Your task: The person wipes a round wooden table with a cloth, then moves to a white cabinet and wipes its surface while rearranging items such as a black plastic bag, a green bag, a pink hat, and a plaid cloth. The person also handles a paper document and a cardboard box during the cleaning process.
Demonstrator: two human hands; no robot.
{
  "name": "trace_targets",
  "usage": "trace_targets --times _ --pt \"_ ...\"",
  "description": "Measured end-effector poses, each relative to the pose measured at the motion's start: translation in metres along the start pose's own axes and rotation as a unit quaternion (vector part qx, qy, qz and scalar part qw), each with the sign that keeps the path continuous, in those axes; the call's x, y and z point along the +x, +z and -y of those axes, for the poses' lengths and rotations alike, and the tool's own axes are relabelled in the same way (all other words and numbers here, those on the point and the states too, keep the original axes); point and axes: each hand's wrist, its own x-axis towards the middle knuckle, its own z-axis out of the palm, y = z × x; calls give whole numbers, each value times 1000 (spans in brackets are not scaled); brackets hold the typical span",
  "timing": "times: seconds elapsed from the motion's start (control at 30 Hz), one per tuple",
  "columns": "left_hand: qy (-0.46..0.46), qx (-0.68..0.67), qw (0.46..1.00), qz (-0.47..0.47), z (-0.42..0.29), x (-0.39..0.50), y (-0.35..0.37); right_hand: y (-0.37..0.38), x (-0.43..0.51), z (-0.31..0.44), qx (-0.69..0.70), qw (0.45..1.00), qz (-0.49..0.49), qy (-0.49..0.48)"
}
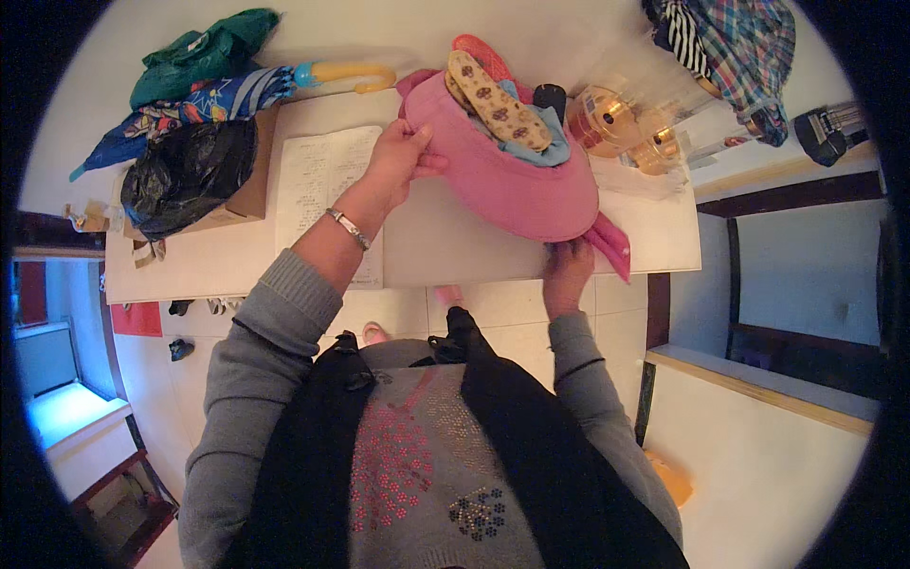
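Note:
A pink brimmed hat [508,195] lies in front of me on the white table, its wide brim toward me. The thumb and fingers of my left hand [398,160] pinch the brim's left edge. My right hand [571,274] is at the near right edge of the brim, fingertips partly hidden beneath it, so its grip is unclear. Beside that hand a pink cloth strap [611,245] hangs down. On the hat rest a spotted tan insole [501,103], a light-blue cloth [551,146] and a red mesh item [485,53]. Another insole is partly covered.
To the left, a black plastic bag [188,174] and a folded blue umbrella [234,96] lie on a cardboard box [264,163]. An open printed booklet [306,174] is under my left forearm. Clear containers with copper-coloured parts [604,117] stand right of the hat, near plaid cloth [757,57].

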Motion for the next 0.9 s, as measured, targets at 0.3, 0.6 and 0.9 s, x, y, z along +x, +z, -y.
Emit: trace_targets --times 0.3,0.6,0.9 --pt "-5 28 1000 4 -2 3 1 136 -47 80 3 893 321 -316" --pt "-15 7 1000 -3 7 -1 1 -20 20 -49 69 991 26 111" --pt "-10 -12 1000 13 6 -1 4 122 -57 65 -33 910 249 -331"
